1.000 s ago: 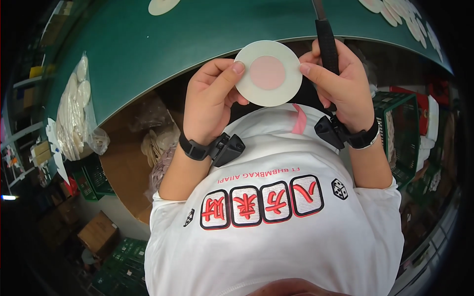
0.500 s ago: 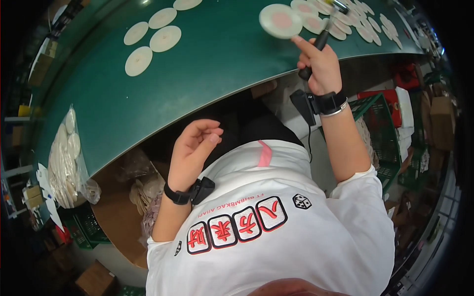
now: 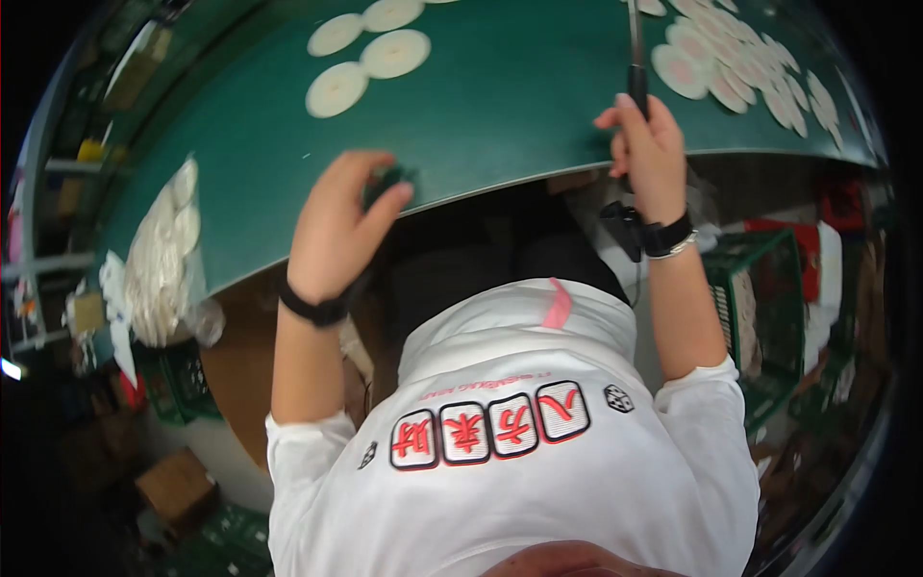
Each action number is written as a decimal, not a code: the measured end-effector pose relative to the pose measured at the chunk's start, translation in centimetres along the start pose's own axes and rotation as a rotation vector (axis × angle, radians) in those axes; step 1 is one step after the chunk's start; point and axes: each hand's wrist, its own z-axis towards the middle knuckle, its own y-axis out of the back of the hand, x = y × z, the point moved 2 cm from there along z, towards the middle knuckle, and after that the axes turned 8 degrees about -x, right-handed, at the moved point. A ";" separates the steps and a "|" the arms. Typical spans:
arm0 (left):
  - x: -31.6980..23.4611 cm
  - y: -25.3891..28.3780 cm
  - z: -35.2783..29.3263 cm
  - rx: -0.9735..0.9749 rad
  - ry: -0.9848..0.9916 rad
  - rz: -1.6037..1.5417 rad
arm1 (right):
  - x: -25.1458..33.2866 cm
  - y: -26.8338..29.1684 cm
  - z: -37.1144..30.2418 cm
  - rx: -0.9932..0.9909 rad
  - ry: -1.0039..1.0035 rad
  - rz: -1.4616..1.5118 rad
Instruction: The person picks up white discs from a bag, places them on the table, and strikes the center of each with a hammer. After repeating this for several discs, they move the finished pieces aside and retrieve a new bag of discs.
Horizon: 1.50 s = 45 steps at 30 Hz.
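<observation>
My right hand (image 3: 656, 159) is closed round the black handle of a tool (image 3: 636, 85). A thin metal shaft runs from the handle past the top edge, so the tool's head is out of sight. Blurred by motion, my left hand (image 3: 336, 216) hovers at the near edge of the green table (image 3: 500, 106), thumb and fingers apart around a gap with nothing visible in it. Beyond it lie several flat cream discs (image 3: 337, 89). Right of the tool, many overlapping discs with pink centres (image 3: 683, 72) spread over the table.
A clear plastic bag of pale discs (image 3: 165, 260) sits at the table's left end. Below it are a cardboard box (image 3: 231, 375) and green crates. Another green crate (image 3: 769, 317) stands to the right, beside red and white packaging. A brown carton (image 3: 178, 486) is on the floor.
My left hand has risen from my lap to the table edge. My right hand still grips the tool, now pointing upward. The single pink-centred disc near it has left its former place.
</observation>
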 end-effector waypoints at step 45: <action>7.6 -3.2 -9.4 -0.290 -0.240 0.407 | -2.2 -7.5 -16.8 0.362 0.682 -0.914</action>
